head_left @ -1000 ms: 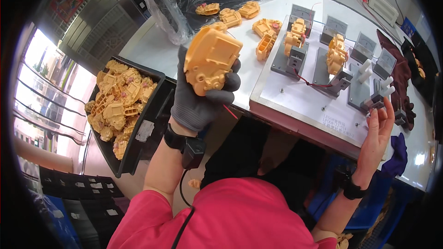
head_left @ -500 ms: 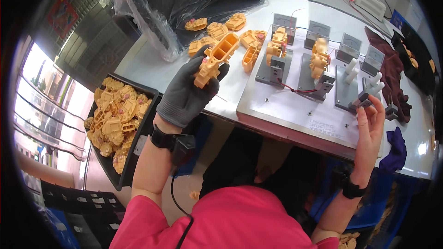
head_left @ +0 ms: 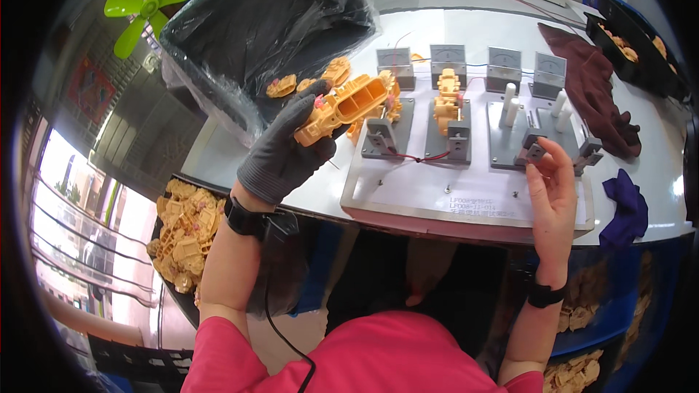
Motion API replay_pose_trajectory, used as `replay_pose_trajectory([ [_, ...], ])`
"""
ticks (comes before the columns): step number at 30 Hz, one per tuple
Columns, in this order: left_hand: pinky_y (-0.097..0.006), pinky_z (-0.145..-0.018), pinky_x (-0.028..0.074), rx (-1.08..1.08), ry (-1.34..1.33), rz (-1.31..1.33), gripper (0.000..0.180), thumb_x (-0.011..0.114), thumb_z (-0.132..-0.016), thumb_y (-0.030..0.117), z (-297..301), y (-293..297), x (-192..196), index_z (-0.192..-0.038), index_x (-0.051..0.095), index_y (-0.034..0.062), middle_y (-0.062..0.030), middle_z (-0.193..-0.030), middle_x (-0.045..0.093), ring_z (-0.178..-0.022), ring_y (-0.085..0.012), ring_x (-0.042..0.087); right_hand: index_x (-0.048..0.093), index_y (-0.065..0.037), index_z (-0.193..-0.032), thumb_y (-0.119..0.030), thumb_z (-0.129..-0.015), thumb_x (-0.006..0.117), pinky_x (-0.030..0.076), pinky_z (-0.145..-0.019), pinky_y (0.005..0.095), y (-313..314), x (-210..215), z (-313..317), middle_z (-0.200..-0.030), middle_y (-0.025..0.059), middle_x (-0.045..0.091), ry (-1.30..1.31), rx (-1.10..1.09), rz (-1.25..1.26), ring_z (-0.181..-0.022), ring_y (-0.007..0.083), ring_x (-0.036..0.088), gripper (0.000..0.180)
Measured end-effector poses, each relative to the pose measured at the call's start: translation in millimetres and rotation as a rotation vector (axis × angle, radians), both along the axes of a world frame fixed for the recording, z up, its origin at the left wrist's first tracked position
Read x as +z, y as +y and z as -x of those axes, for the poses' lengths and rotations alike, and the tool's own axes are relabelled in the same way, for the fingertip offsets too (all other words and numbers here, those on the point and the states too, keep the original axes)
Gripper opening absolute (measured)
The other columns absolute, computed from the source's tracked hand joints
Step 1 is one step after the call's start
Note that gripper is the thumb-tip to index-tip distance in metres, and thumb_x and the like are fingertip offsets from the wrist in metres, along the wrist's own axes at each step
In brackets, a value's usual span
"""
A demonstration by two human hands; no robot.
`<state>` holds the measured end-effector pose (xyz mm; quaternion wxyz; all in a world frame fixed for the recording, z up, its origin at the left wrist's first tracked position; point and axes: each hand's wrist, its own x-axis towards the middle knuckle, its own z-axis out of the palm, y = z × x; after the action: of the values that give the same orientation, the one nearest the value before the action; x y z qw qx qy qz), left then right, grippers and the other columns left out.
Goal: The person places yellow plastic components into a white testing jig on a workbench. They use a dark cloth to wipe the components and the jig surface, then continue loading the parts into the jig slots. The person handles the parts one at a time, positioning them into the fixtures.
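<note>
My left hand (head_left: pixel 280 149), in a dark grey glove, is closed around a yellow-orange plastic housing (head_left: pixel 348 105) with open rectangular pockets facing up and right. The bare right hand (head_left: pixel 551 189) has its thumb and index finger bent onto a small grey block (head_left: pixel 534 150) at the front of the third grey fixture plate (head_left: pixel 502 131). White pegs (head_left: pixel 512 110) stand on that plate with no housing on them. Another housing (head_left: pixel 447 102) sits on the second fixture. The held housing partly hides one more housing (head_left: pixel 394 105) on the first fixture.
Analog meters (head_left: pixel 504 65) stand behind the fixtures. A plastic-lined black bin (head_left: pixel 255 29) is at the back left, with loose housings (head_left: pixel 281 86) beside it. A full crate of housings (head_left: pixel 186 233) lies lower left. Brown cloth (head_left: pixel 597 102) and purple cloth (head_left: pixel 625 207) lie right.
The whole view has shifted, so the fixtures appear farther left. The housing in my left hand has tipped toward the right. My right hand stays at the grey block.
</note>
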<state>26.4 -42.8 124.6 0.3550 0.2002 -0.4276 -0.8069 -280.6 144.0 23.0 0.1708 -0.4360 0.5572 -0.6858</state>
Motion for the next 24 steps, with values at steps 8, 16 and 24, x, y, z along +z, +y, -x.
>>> replay_pose_trajectory([
  [8,-0.030,-0.090,0.054,-0.140,-0.183,0.292,0.064,0.063,-0.090,0.007,50.3,-1.9,39.5,-0.149,0.039,0.0052,-0.0134,-0.138,0.053,-0.118,-0.0237,0.060,0.060,-0.008,-0.130,-0.006,-0.094,0.065,0.049,-0.083,0.0267,-1.2,-0.5,-0.1,-0.107,0.0045,0.061,-0.006,-0.019,0.051,-0.093,0.0117,0.060,0.036],
  [16,-0.028,-0.103,0.045,-0.233,-0.639,0.940,0.061,0.071,-0.086,0.004,133.2,-5.9,75.3,-0.142,0.047,0.0008,-0.0085,-0.131,0.055,-0.117,-0.0143,0.057,0.065,-0.005,-0.108,-0.006,-0.089,0.070,0.048,-0.075,0.0265,0.6,-0.3,1.1,-0.092,0.0023,0.064,0.043,-0.044,0.090,-0.081,0.0121,0.060,0.020],
  [24,-0.029,-0.091,0.053,-0.250,-0.862,1.369,0.058,0.078,-0.085,0.018,215.5,-28.4,55.3,-0.137,0.054,0.0061,-0.0105,-0.114,0.065,-0.101,-0.0169,0.063,0.064,-0.003,-0.110,-0.007,-0.089,0.071,0.049,-0.075,0.0272,4.7,2.1,0.6,-0.098,0.0052,0.065,0.065,-0.053,0.116,-0.079,0.0136,0.059,0.023],
])
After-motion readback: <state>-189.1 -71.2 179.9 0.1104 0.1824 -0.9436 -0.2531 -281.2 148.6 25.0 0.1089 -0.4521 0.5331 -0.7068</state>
